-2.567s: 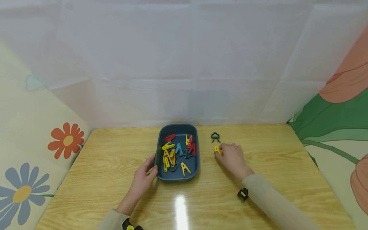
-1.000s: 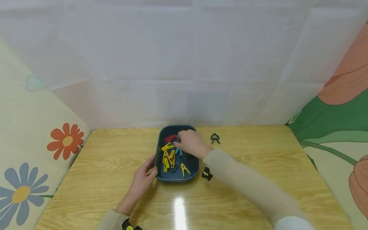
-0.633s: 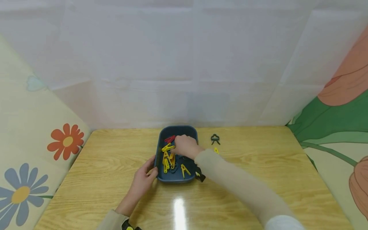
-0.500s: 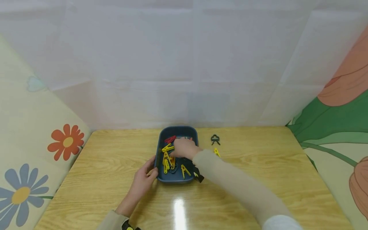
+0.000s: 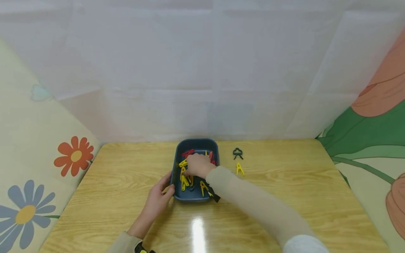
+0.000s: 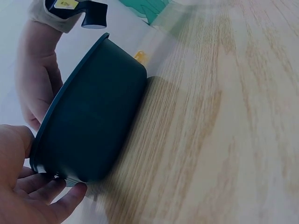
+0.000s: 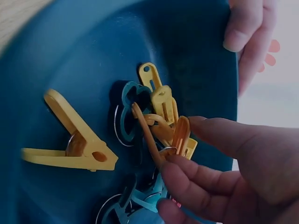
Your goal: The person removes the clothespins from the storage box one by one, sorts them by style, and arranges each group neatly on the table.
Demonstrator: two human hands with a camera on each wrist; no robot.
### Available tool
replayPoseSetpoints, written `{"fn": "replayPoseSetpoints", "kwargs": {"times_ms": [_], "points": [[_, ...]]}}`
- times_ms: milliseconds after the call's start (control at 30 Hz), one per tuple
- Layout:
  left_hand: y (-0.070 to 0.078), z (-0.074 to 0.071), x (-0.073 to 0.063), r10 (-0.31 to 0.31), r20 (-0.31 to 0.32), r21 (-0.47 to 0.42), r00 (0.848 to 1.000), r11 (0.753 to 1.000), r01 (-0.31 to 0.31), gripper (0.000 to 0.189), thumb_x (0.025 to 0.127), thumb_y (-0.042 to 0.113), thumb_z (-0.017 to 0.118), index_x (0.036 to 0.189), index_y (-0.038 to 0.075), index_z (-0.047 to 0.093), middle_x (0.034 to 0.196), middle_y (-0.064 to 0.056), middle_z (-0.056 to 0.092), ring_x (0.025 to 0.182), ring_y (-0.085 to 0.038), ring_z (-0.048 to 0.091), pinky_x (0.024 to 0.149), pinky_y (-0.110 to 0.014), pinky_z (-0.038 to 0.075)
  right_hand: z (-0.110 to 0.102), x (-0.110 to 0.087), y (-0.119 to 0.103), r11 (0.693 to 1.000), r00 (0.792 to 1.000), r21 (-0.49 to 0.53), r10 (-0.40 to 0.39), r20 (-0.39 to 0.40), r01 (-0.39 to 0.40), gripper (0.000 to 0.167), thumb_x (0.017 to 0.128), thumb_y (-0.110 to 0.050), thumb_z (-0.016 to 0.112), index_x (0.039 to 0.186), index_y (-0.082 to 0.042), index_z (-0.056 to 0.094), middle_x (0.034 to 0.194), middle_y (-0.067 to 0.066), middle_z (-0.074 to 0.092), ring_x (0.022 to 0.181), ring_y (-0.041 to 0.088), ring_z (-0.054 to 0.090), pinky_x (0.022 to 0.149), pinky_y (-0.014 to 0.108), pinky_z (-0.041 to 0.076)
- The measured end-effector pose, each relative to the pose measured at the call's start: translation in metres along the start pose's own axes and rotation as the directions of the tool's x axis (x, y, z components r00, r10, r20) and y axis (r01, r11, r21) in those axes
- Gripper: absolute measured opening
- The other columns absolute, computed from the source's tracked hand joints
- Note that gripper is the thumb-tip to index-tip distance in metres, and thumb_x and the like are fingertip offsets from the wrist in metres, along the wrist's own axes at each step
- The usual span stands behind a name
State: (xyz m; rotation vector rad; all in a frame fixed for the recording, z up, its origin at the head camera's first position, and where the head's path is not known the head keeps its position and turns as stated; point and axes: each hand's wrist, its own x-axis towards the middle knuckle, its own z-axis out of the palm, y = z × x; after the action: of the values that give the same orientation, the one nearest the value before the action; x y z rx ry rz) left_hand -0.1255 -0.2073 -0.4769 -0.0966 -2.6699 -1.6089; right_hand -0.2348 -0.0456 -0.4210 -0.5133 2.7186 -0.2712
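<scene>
A dark blue tray (image 5: 197, 144) on the wooden table holds several clothespins in yellow, red, orange and teal. My left hand (image 5: 159, 194) grips its left side, thumb at the rim and fingers against the outer wall in the left wrist view. Inside the tray, my right hand (image 5: 197, 165) has thumb and fingertips around one arm of an orange clothespin (image 7: 181, 134). Yellow clothespins (image 7: 162, 103) and a dark green clip (image 7: 128, 109) lie against it. A teal clothespin (image 7: 149, 198) sits beneath the fingers, while a separate yellow clothespin (image 7: 77, 140) lies nearer the tray's front.
Right of the tray, a yellow clothespin (image 5: 239, 169) lies on the table (image 5: 284, 168), with a dark green clip (image 5: 238, 153) behind it. A white sheet (image 5: 202, 88) hangs at the back edge. Red clothespins (image 5: 188, 153) lie in the tray's far part.
My right hand has left the yellow clothespin on the table, crossed left into the tray, and moved down to the orange clothespin. My left hand stays on the tray.
</scene>
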Motion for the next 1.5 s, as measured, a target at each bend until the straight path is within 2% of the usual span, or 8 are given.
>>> {"fn": "replayPoseSetpoints", "kwargs": {"times_ms": [233, 433, 600, 833, 1067, 1200, 1400, 1500], "points": [[0.001, 0.0, 0.002, 0.0, 0.0, -0.01, 1.0, 1.0, 0.0, 0.053, 0.104, 0.001, 0.054, 0.155, -0.005, 0.042, 0.147, -0.028, 0.056, 0.132, -0.042, 0.057, 0.106, -0.058, 0.049, -0.002, -0.003, -0.003, 0.997, 0.999, -0.068, 0.044, 0.004, -0.044, 0.054, 0.093, -0.056, 0.073, 0.127, -0.014, 0.072, 0.119, 0.003, 0.073, 0.101, 0.02, 0.066, 0.1, 0.048, 0.054], [0.001, 0.0, 0.002, 0.002, 0.002, -0.01, 1.0, 1.0, -0.002, 0.053, 0.104, 0.001, 0.054, 0.155, -0.006, 0.042, 0.147, -0.028, 0.056, 0.133, -0.042, 0.057, 0.105, -0.059, 0.05, 0.0, -0.003, -0.004, 0.998, 0.999, -0.03, 0.047, 0.02, -0.047, 0.054, 0.093, -0.053, 0.074, 0.128, -0.013, 0.07, 0.119, 0.004, 0.072, 0.097, 0.02, 0.065, 0.098, 0.047, 0.055], [-0.001, 0.001, 0.002, 0.01, -0.001, -0.01, 1.0, 1.0, -0.01, 0.053, 0.103, -0.001, 0.054, 0.154, -0.007, 0.043, 0.146, -0.029, 0.056, 0.132, -0.043, 0.057, 0.105, -0.058, 0.05, 0.004, -0.003, -0.005, 0.999, 0.999, -0.012, 0.043, 0.029, -0.043, 0.047, 0.092, -0.049, 0.077, 0.122, -0.012, 0.072, 0.113, 0.003, 0.072, 0.091, 0.019, 0.064, 0.091, 0.044, 0.057], [-0.002, 0.001, 0.001, -0.001, 0.002, -0.01, 1.0, 1.0, 0.001, 0.053, 0.104, -0.001, 0.054, 0.154, -0.007, 0.043, 0.147, -0.029, 0.056, 0.132, -0.043, 0.057, 0.105, -0.058, 0.05, 0.004, -0.004, -0.003, 1.0, 0.999, 0.004, 0.014, 0.037, -0.014, 0.027, 0.092, -0.04, 0.079, 0.096, -0.014, 0.072, 0.09, 0.0, 0.065, 0.079, 0.018, 0.06, 0.077, 0.037, 0.054], [-0.001, 0.0, 0.001, -0.013, 0.01, -0.01, 1.0, 1.0, 0.014, 0.053, 0.104, 0.001, 0.054, 0.155, -0.006, 0.041, 0.148, -0.029, 0.054, 0.134, -0.043, 0.056, 0.106, -0.058, 0.05, -0.001, -0.005, -0.001, 0.999, 0.999, 0.018, 0.032, 0.04, -0.033, 0.033, 0.092, -0.042, 0.079, 0.107, -0.013, 0.074, 0.104, 0.002, 0.071, 0.085, 0.017, 0.062, 0.087, 0.042, 0.058], [-0.001, 0.0, 0.001, -0.013, 0.009, -0.013, 1.0, 1.0, 0.013, 0.053, 0.104, 0.001, 0.054, 0.155, -0.007, 0.041, 0.148, -0.029, 0.054, 0.134, -0.042, 0.056, 0.106, -0.057, 0.05, -0.003, -0.005, 0.002, 0.999, 0.999, 0.027, 0.028, 0.045, -0.029, 0.029, 0.092, -0.041, 0.078, 0.1, -0.015, 0.072, 0.099, 0.001, 0.069, 0.084, 0.018, 0.062, 0.082, 0.041, 0.058], [-0.001, 0.0, 0.001, -0.012, 0.009, 0.002, 1.0, 1.0, 0.012, 0.053, 0.104, 0.001, 0.054, 0.155, -0.007, 0.042, 0.148, -0.029, 0.055, 0.133, -0.043, 0.056, 0.106, -0.058, 0.049, -0.005, -0.006, 0.007, 0.999, 0.998, 0.027, 0.02, 0.053, -0.022, 0.027, 0.092, -0.038, 0.079, 0.103, -0.014, 0.072, 0.097, 0.001, 0.069, 0.082, 0.018, 0.062, 0.078, 0.04, 0.057], [-0.001, 0.0, 0.001, -0.012, 0.007, 0.003, 1.0, 1.0, 0.012, 0.053, 0.104, 0.001, 0.054, 0.155, -0.007, 0.042, 0.148, -0.029, 0.055, 0.133, -0.043, 0.056, 0.106, -0.058, 0.049, -0.008, -0.007, 0.009, 0.999, 0.998, 0.031, 0.014, 0.056, -0.015, 0.025, 0.091, -0.037, 0.08, 0.098, -0.014, 0.072, 0.095, 0.001, 0.069, 0.08, 0.017, 0.062, 0.077, 0.04, 0.056]]}}
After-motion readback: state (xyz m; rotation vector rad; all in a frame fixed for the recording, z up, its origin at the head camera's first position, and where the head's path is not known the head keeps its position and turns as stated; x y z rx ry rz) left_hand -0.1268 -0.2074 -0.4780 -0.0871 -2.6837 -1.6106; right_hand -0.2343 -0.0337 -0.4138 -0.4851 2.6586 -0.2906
